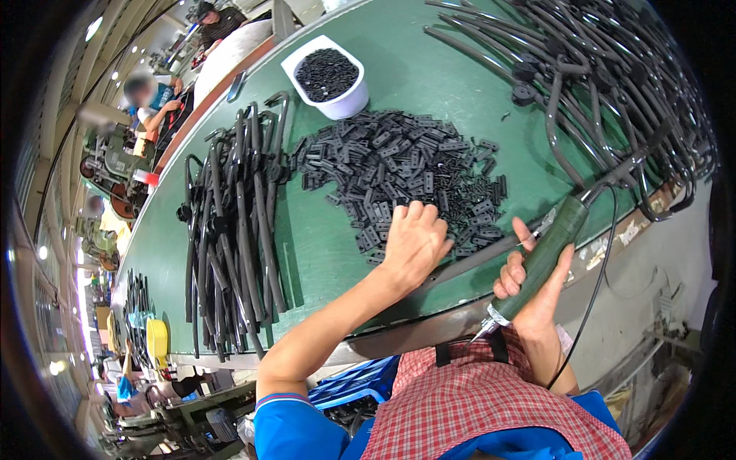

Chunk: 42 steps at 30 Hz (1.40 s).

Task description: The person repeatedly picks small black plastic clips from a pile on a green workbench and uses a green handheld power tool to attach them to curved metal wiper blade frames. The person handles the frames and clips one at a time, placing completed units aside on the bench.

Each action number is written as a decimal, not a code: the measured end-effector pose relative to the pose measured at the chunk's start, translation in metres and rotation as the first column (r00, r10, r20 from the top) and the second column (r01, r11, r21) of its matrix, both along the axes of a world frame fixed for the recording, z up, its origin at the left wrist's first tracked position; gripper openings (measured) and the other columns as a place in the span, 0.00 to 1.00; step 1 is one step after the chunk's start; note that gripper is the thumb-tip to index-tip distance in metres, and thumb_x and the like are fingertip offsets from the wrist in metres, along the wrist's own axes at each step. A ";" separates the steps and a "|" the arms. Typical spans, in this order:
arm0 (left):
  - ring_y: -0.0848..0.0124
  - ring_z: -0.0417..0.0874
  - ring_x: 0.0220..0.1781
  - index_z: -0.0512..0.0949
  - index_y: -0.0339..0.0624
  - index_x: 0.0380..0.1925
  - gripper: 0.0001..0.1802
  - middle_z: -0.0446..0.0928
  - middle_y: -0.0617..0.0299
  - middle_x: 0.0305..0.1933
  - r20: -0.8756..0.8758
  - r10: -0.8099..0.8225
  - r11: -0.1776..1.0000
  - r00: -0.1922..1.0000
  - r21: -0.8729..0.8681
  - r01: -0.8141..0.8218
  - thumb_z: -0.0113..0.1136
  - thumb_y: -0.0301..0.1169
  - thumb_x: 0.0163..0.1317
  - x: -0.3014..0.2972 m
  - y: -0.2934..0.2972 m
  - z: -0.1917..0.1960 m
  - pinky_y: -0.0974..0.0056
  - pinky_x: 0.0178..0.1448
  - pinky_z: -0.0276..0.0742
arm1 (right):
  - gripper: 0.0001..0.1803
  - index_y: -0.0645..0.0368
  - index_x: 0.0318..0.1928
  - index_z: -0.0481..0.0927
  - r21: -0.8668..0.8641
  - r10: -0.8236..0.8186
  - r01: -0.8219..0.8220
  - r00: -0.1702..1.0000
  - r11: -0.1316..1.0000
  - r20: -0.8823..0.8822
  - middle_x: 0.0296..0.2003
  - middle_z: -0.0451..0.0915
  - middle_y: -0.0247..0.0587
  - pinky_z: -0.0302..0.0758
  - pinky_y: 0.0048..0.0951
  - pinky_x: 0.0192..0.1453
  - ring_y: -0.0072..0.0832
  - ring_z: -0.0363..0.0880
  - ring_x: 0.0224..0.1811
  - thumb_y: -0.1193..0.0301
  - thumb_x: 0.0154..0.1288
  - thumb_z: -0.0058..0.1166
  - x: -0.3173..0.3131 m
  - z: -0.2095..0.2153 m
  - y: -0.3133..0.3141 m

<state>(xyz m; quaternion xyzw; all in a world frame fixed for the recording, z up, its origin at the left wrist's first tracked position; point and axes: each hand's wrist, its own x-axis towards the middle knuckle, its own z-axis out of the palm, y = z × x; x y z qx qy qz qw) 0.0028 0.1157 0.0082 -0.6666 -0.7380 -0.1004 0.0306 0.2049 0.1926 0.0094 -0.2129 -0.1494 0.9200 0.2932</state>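
Observation:
My left hand (pixel 416 244) is over the near edge of a heap of small black slotted plastic pieces (pixel 383 153), its fingers curled down; what they hold, if anything, is hidden. Small dark screws (pixel 458 195) lie scattered at the heap's right side, close to that hand. In my right hand (pixel 539 300) is a green electric screwdriver (pixel 548 257), its metal tip pointing down toward my apron and its cord trailing from the upper end. A dark tube (pixel 475 261) lies along the table's near side, running between my two hands and partly covered by the left one.
On the green table (pixel 322 264), a bundle of black bent tubes (pixel 238 222) lies at left and a larger tangle of them (pixel 598 84) at far right. A white tub (pixel 354 103) of small black parts stands behind the heap. A blue crate (pixel 349 387) sits below the near edge.

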 end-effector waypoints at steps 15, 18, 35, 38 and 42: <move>0.57 0.70 0.53 0.79 0.49 0.40 0.14 0.71 0.58 0.47 0.122 -0.299 0.951 0.946 -0.043 0.306 0.63 0.28 0.50 -0.023 0.006 0.015 0.56 0.54 0.70 | 0.49 0.55 0.66 0.62 -0.030 -0.028 0.029 0.999 0.999 0.031 0.18 0.65 0.30 0.65 0.29 0.27 0.23 0.63 0.17 0.27 0.60 0.30 -0.002 0.001 0.001; 0.58 0.68 0.56 0.78 0.46 0.39 0.13 0.70 0.59 0.48 0.115 -0.332 0.933 0.936 -0.103 0.344 0.63 0.29 0.51 -0.024 0.011 0.008 0.55 0.55 0.67 | 0.48 0.55 0.65 0.63 -0.047 -0.030 0.031 0.999 0.998 0.042 0.18 0.65 0.30 0.64 0.28 0.25 0.22 0.63 0.16 0.28 0.61 0.29 -0.005 0.004 0.000; 0.55 0.81 0.42 0.71 0.37 0.39 0.15 0.77 0.49 0.42 0.687 0.055 0.951 0.725 0.185 -0.247 0.66 0.22 0.53 0.034 -0.090 -0.019 0.59 0.45 0.77 | 0.50 0.55 0.66 0.61 0.074 -0.028 0.024 0.998 0.997 0.054 0.18 0.67 0.29 0.65 0.28 0.25 0.22 0.64 0.17 0.26 0.59 0.29 -0.010 0.011 -0.007; 0.55 0.81 0.42 0.71 0.37 0.39 0.15 0.77 0.49 0.43 0.706 0.041 0.951 0.707 0.189 -0.243 0.65 0.22 0.53 0.032 -0.091 -0.020 0.59 0.46 0.77 | 0.55 0.56 0.67 0.58 0.249 0.002 0.023 0.995 0.968 -0.100 0.20 0.69 0.32 0.68 0.31 0.28 0.26 0.69 0.20 0.24 0.53 0.35 -0.020 0.024 -0.009; 0.54 0.81 0.42 0.71 0.36 0.39 0.15 0.77 0.49 0.43 0.702 0.057 0.953 0.710 0.173 -0.247 0.65 0.23 0.53 0.032 -0.093 -0.024 0.58 0.46 0.77 | 0.55 0.60 0.64 0.61 0.605 0.090 0.121 0.947 0.787 -0.308 0.24 0.73 0.39 0.71 0.35 0.31 0.32 0.73 0.23 0.30 0.49 0.54 -0.049 0.055 -0.013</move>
